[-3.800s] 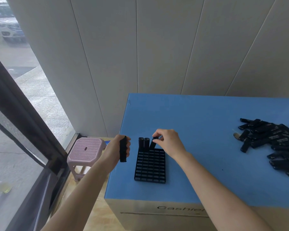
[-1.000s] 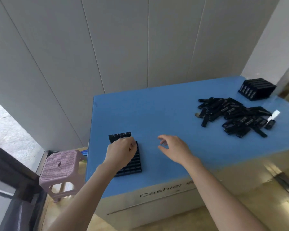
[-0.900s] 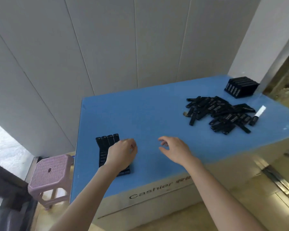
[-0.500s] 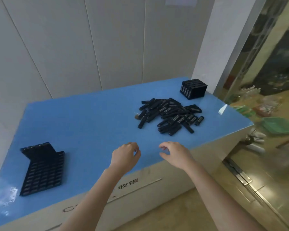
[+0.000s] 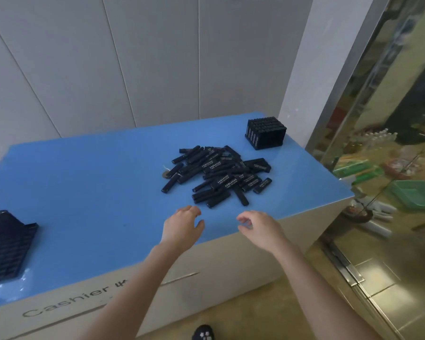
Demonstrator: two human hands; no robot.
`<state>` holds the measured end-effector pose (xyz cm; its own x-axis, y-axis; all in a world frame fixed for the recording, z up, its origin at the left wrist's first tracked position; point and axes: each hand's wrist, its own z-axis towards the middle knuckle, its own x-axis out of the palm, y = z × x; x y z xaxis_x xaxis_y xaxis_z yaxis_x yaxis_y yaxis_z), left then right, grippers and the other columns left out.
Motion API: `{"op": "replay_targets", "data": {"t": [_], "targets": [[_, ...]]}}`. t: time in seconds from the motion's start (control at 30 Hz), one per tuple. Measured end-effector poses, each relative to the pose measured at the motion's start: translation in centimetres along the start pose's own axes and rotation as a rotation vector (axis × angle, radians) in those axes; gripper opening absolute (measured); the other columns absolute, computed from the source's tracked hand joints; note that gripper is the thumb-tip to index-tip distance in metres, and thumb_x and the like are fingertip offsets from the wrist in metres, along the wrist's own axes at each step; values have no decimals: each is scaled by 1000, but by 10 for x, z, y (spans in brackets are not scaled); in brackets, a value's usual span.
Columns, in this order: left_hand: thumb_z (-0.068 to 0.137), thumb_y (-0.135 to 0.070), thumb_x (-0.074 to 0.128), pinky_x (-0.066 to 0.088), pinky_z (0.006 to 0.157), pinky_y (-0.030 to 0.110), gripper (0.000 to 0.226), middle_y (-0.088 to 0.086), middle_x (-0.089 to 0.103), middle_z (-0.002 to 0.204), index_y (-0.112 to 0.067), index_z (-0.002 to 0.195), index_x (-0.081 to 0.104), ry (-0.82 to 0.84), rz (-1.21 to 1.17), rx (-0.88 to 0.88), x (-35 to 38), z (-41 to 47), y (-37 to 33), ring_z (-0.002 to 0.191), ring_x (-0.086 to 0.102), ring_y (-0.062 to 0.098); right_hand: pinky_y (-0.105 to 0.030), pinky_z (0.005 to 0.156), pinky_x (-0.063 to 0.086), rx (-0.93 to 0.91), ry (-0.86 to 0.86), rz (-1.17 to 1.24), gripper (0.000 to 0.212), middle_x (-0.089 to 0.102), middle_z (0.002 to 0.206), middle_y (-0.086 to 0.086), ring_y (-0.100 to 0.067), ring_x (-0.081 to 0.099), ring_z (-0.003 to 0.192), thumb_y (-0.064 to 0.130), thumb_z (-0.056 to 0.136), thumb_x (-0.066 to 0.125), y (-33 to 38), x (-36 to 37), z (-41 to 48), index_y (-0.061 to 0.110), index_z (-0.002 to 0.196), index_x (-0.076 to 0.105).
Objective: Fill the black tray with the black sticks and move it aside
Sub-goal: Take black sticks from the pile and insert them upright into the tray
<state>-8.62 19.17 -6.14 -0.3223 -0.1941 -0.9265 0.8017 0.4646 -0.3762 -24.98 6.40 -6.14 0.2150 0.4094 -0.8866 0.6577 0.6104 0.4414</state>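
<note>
A heap of black sticks [image 5: 219,174] lies on the blue table top [image 5: 96,187], right of centre. The black grid tray [image 5: 6,244] sits at the far left edge, partly cut off by the frame, with a row of sticks standing at its far end. My left hand [image 5: 182,229] hovers just short of the heap, fingers loosely curled and empty. My right hand [image 5: 260,228] floats beside it near the table's front edge, also relaxed and holding nothing.
A filled black tray [image 5: 265,132] stands at the table's far right corner. A white pillar [image 5: 312,77] and a glass partition [image 5: 378,133] border the right side. The table front is a cardboard box [image 5: 88,298] marked "Cashier".
My left hand has let go of the tray and both hands have travelled right toward the stick heap. The view has swung right, so the tray is now at the left edge.
</note>
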Motion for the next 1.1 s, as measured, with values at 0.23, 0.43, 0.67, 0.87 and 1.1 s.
{"op": "replay_targets", "data": {"t": [0.23, 0.43, 0.67, 0.87, 1.1], "targets": [[95, -30, 45, 39, 89, 26, 44, -2, 44, 135, -15, 136, 39, -36, 72, -7, 11, 55, -7, 125, 40, 17, -29, 86, 47, -81, -36, 46, 25, 61, 111, 9, -12, 56, 104, 21, 92, 50, -18, -17, 54, 23, 114, 60], [89, -33, 53, 31, 104, 29, 70, 3, 30, 146, -12, 146, 19, 91, 149, -33, 13, 101, -6, 134, 30, 22, -34, 94, 45, -289, -36, -92, 39, 46, 132, 6, -13, 40, 122, 7, 93, 44, -18, -32, 106, 18, 131, 47], [81, -45, 57, 34, 101, 27, 75, 2, 36, 136, -13, 141, 27, 198, 238, -16, 25, 127, -3, 125, 35, 20, -32, 113, 23, -546, 58, -369, 64, 26, 150, 0, -18, 20, 139, -2, 88, 47, -21, -19, 152, 13, 145, 23], [81, -45, 56, 39, 91, 28, 64, 5, 40, 126, -9, 131, 36, 249, 345, -37, 25, 142, -8, 114, 40, 21, -23, 65, 49, -738, -76, -539, 50, 60, 95, 3, -15, 57, 80, 14, 53, 81, -26, -9, 181, 18, 100, 63], [88, -23, 52, 39, 82, 29, 31, 7, 51, 118, -9, 114, 42, 210, 347, -158, 34, 149, -17, 109, 49, 25, -28, 73, 45, -808, -48, -474, 30, 57, 96, 0, -18, 56, 87, 18, 78, 66, -25, -17, 198, 13, 106, 54]]}}
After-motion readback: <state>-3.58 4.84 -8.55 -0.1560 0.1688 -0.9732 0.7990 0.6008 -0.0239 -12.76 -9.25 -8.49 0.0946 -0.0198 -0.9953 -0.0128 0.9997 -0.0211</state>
